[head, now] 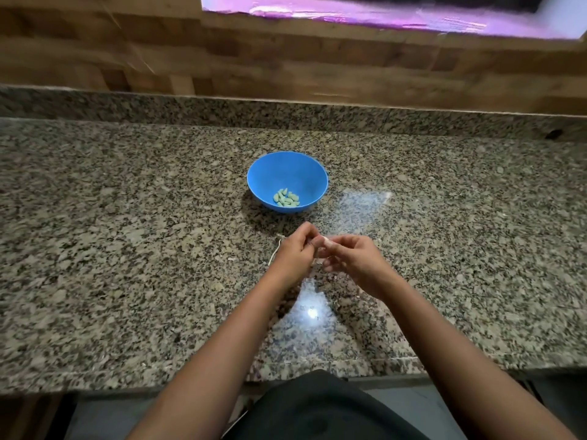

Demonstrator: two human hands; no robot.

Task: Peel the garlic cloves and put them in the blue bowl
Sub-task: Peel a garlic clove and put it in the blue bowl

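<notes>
Dark clothes (317, 408): closest of all, at 6 o'clock, just below the front edge of the worktop (127, 249).
Worktop: speckled grey and brown stone that runs from side to side.
Arms: two bare arms reach from 6 o'clock up to the middle of the worktop.
Shiny spot (309, 309): a bright white glare on the stone between the two arms.
Left hand (293, 249): it is above the worktop, near the middle. The fingers are curled in a small, tight grip and pinch the left end of the garlic clove (325, 241).
Right hand (352, 258): it is just at 3 o'clock of the left hand, and their fingertips meet. Its grip is narrow too, with the thumb and fingers holding the clove's other end.
Garlic clove: small and pale, held up between both hands and not touching the stone. Most of it is hidden by fingers.
Peel strip (274, 254): a thin pale strip lies on the stone at 9 o'clock of the left hand.
Blue bowl (305, 173): it stands upright on the worktop at 11 o'clock of the hands, apart from them.
Peeled cloves (286, 198): a little pile of pale cloves lies in the bottom of the bowl.
Wooden wall (222, 58): brown planks stand behind the worktop at 12 o'clock.
Window (381, 14): a blurry opening with purple light at 1 o'clock, farthest away.
</notes>
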